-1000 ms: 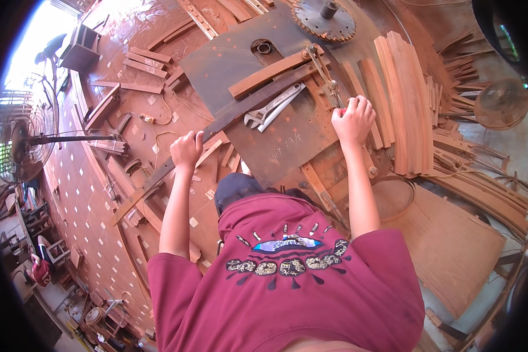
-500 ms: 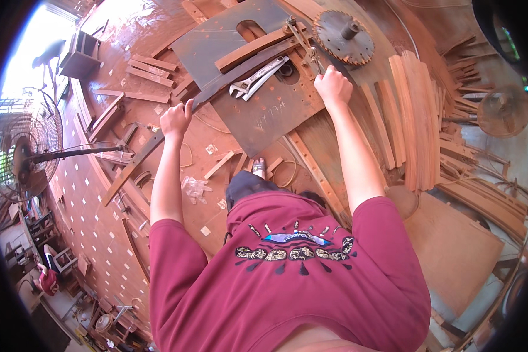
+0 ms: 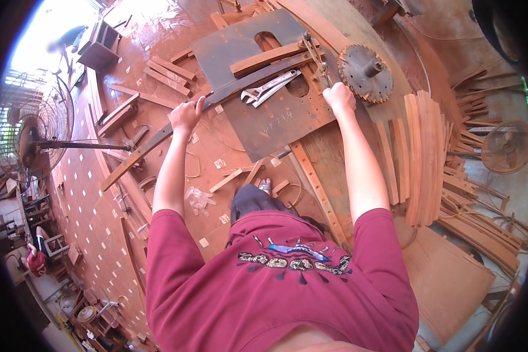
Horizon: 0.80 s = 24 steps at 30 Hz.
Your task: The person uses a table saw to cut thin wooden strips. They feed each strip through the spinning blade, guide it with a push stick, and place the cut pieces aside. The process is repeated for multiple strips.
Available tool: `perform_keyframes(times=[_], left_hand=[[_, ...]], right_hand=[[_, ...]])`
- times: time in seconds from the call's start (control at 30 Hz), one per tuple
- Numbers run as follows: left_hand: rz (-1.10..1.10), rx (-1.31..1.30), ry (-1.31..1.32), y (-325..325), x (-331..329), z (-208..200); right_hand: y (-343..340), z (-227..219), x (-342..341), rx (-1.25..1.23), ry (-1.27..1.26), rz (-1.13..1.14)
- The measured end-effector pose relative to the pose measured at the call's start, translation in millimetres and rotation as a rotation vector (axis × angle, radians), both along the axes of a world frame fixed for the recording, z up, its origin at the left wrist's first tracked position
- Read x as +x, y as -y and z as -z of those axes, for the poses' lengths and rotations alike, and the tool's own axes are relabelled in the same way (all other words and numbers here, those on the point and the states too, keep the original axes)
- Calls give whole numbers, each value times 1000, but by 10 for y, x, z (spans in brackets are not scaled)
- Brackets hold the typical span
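My left hand (image 3: pixel 185 116) is closed around a long dark wooden bar (image 3: pixel 139 157) that slants across the tilted metal table plate (image 3: pixel 255 134). At the bar's far right end, my right hand (image 3: pixel 339 97) is closed around the handle of a metal toggle clamp (image 3: pixel 314 54). A curved reddish wood strip (image 3: pixel 270 57) lies along the far side of the bar, near the clamp. Between my hands, an adjustable wrench (image 3: pixel 270 86) rests on the plate beside an oval opening. The clamp handle is mostly hidden by my right fingers.
A toothed circular saw blade (image 3: pixel 366 75) lies just right of my right hand. Curved wood pieces (image 3: pixel 423 158) are stacked on the right. Loose wood strips (image 3: pixel 169 76) lie on the floor beyond my left hand, and a large fan (image 3: pixel 32 144) stands far left.
The view has shifted, so the plate, wrench and saw blade sit farther right and lower. Both hands keep their grips on the bar and the clamp.
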<state>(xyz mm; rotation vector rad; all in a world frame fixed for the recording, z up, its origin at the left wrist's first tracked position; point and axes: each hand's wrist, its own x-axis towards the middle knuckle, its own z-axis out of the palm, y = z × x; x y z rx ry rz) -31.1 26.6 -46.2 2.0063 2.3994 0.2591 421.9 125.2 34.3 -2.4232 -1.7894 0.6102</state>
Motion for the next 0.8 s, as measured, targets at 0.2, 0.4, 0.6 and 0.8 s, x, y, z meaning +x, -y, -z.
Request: perform_keyframes(times=[0.2, 0.4, 0.6, 0.8], left_hand=[[-140, -81, 108, -151, 232, -123], [-116, -47, 68, 82, 451, 30], [-122, -18, 59, 476, 703, 73], [-167, -109, 97, 924, 1043, 24]], right_hand=[[-216, 257, 180, -64, -209, 13], [-76, 427, 535, -251, -352, 48], [377, 299, 958, -522, -898, 298], [744, 373, 1367, -653, -953, 299]])
